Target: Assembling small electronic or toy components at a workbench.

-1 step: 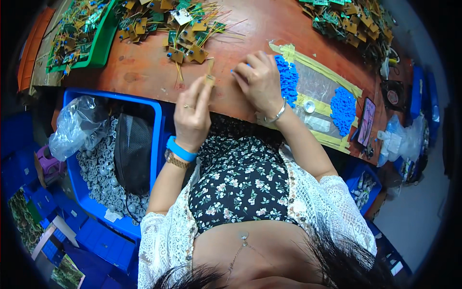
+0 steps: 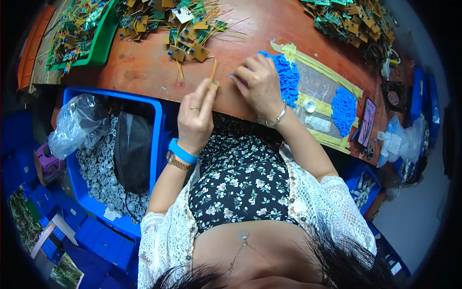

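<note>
My left hand (image 2: 196,118) pinches a small tan circuit board (image 2: 212,85) with thin orange wires pointing away from me. It is over the table's near edge. To its right my right hand (image 2: 260,86) is closed, fingertips together and aimed at the board but apart from it. A speck of blue shows at its fingertips, like one of the small blue pieces, mostly hidden by the fingers. Beside that hand is a pile of small blue pieces (image 2: 288,79), on a taped plastic sheet (image 2: 315,72).
Wired circuit boards (image 2: 185,36) lie at the far side, more in a green tray (image 2: 98,55) and in a heap (image 2: 353,21) far right. Right of the sheet's second blue pile (image 2: 343,111) lies a phone (image 2: 367,122). A blue bin (image 2: 156,130) of grey parts stands left.
My left hand has shifted slightly right with the board, which now shows more of its face. The right hand has moved a little left, uncovering more of the blue pile.
</note>
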A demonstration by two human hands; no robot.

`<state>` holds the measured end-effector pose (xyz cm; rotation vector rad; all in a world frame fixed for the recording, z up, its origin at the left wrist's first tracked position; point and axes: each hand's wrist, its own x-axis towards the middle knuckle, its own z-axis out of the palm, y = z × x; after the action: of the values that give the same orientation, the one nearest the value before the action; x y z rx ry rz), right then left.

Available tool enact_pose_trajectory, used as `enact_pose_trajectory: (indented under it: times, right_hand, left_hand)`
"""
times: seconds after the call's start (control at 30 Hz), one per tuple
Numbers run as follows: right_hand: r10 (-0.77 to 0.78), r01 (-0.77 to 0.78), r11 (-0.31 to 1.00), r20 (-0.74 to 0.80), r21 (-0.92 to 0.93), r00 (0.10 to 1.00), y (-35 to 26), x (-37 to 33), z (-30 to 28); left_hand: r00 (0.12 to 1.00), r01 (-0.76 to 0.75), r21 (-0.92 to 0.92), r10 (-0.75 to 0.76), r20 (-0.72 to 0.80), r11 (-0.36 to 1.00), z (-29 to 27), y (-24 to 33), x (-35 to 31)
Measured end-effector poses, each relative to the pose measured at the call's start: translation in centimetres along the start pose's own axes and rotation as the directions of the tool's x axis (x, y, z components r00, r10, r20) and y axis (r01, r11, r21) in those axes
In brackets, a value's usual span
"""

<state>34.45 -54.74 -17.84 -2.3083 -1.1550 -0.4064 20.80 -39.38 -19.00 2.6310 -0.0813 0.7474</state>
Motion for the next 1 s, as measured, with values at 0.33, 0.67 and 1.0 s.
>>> enact_pose_trajectory:
  times: [0.33, 0.67, 1.0]
  right_hand:
    - [0.048, -0.052, 0.997, 0.062, 0.052, 0.997, -1.8, -1.5, 0.7]
    - [0.222, -0.266, 0.900, 0.162, 0.345, 0.961, -3.2, -1.1, 2.1]
    - [0.163, -0.206, 0.931, 0.161, 0.302, 0.973, -3.7, -0.5, 2.2]
  left_hand:
    - [0.966, -0.022, 0.025, 0.015, 0.258, 0.999, -0.8, 1.0, -1.0]
    - [0.978, 0.106, 0.060, -0.115, 0.173, 0.993, 0.5, 1.8, -2.0]
    - [0.972, 0.173, 0.140, -0.191, 0.134, 0.975, 0.2, 2.5, -1.4]
